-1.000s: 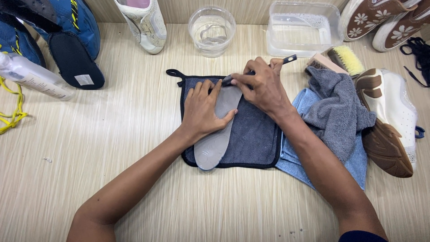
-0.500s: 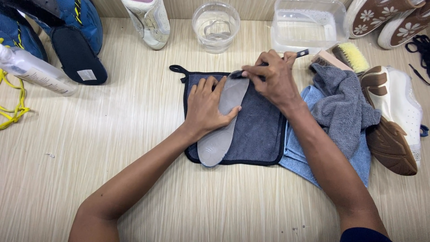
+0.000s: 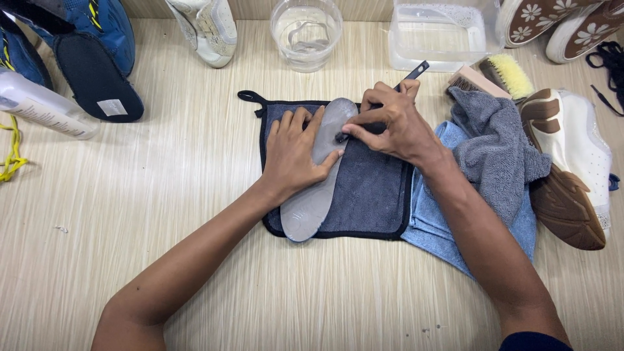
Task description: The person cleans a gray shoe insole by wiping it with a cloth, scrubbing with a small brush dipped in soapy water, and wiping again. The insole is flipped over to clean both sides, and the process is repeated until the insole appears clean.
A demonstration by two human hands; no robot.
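A grey shoe insole (image 3: 311, 201) lies lengthwise on a dark grey cloth mat (image 3: 367, 195) with black edging. My left hand (image 3: 292, 156) presses flat on the insole's upper half, fingers spread. My right hand (image 3: 390, 123) grips a small dark-handled brush (image 3: 412, 73). Its head touches the insole just right of my left fingers, and the handle sticks out past my knuckles toward the back.
Behind the mat stand a round clear bowl (image 3: 307, 32) and a clear rectangular tub (image 3: 437, 36), both with water. Grey and blue towels (image 3: 494, 162), a yellow-bristled brush (image 3: 507, 73) and a white brown-soled shoe (image 3: 572, 169) lie right. Blue shoes (image 3: 91, 45) and a spray bottle (image 3: 42, 107) sit left.
My right hand has drawn the brush from the insole's far tip down toward its middle. The left hand keeps pressing the insole in place.
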